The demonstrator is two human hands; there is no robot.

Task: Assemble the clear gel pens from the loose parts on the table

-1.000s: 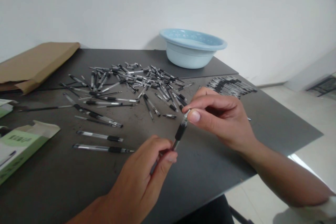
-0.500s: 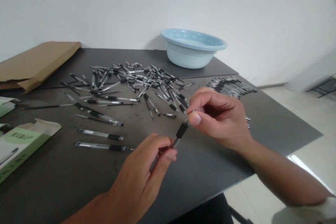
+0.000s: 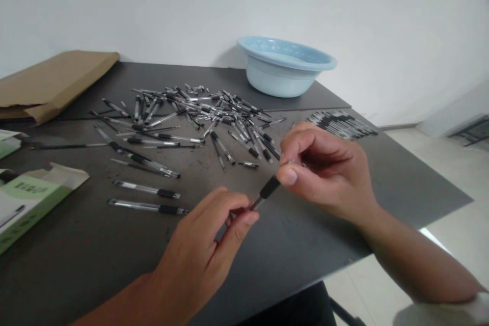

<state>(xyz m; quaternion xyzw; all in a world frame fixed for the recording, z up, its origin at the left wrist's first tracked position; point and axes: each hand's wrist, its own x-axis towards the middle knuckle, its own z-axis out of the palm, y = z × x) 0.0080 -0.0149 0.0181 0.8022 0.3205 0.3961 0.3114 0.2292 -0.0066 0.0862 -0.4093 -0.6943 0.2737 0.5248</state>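
My left hand (image 3: pixel 208 244) pinches the clear barrel end of a pen (image 3: pixel 266 191) with a black grip, low in the middle of the view. My right hand (image 3: pixel 324 170) is closed on the pen's other end, thumb and fingers pressed on its tip just past the black grip. The pen is held slanted above the dark table (image 3: pixel 305 234). Behind the hands lies a loose heap of pens (image 3: pixel 198 117). Two single pens (image 3: pixel 147 198) lie side by side to the left of my left hand.
A light blue basin (image 3: pixel 284 69) stands at the back of the table. A neat row of pens (image 3: pixel 342 123) lies at the right edge. An open green box (image 3: pixel 28 204) sits at the left, brown cardboard (image 3: pixel 53 84) at the back left. The table ends near right, floor beyond.
My right thumb and fingers have slid down over the pen's tip, which showed clear a second ago and is now covered. Both hands have stayed in about the same place.
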